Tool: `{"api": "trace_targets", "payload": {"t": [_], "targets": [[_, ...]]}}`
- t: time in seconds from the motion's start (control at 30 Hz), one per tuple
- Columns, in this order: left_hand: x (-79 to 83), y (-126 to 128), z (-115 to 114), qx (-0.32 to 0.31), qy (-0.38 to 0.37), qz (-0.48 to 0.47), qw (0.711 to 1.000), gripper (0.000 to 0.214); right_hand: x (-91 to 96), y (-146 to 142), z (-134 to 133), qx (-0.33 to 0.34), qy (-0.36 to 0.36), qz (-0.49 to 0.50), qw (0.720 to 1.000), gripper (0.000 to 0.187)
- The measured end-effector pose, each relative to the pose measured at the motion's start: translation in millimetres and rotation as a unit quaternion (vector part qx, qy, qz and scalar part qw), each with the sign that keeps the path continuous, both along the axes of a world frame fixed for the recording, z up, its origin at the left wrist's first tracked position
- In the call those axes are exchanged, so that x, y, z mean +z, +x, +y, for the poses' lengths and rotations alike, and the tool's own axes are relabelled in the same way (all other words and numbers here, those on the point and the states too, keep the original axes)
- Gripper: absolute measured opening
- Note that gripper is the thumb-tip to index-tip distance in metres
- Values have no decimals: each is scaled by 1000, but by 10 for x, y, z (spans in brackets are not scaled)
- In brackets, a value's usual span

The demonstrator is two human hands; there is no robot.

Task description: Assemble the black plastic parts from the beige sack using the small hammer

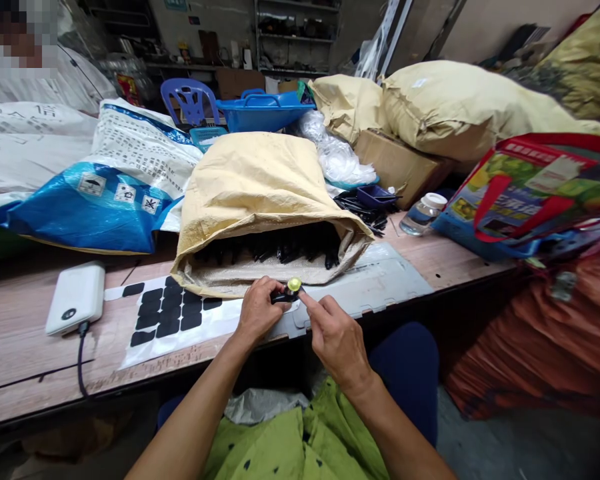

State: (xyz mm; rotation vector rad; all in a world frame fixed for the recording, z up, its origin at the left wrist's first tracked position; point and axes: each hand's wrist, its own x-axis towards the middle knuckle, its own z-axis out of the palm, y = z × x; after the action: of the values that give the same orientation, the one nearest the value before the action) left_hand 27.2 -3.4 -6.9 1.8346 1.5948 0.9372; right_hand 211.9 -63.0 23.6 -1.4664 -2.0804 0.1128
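My left hand [260, 310] is closed on a small black part with a round yellow-green end [294, 285], held over the table's front edge. Its exact kind I cannot make out. My right hand [337, 337] has curled fingers, and its index fingertip is against or right beside the round end. Whatever those fingers hold is hidden. Just beyond both hands lies an open beige sack [260, 180], its mouth facing me, with many black pieces [285, 248] inside. Left of my left hand, a white sheet bears black rounded-square stickers [167, 310].
A white power bank [77, 298] with a cable lies on the left. A clear sheet [385, 283] covers the table front. To the right are a lidded jar [423, 215], a printed bag [530, 193] and an orange sack [540, 333]. A blue-white sack [115, 180] stands left.
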Motion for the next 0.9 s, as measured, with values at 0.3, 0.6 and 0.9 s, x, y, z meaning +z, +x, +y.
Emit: {"api": "trace_targets", "payload": {"t": [0.3,0.6,0.9], "targets": [[27,3,3,6,-11,-15,1000,17,181,13,55,-23,28,37,999,44],[-7,-8,-66,5,40,-26,999,23,90,23,51,-35,9,37,999,43],[-1,-12,-65,10,51,-10,999,16,125,17,82,-30,20,50,998,42]]}}
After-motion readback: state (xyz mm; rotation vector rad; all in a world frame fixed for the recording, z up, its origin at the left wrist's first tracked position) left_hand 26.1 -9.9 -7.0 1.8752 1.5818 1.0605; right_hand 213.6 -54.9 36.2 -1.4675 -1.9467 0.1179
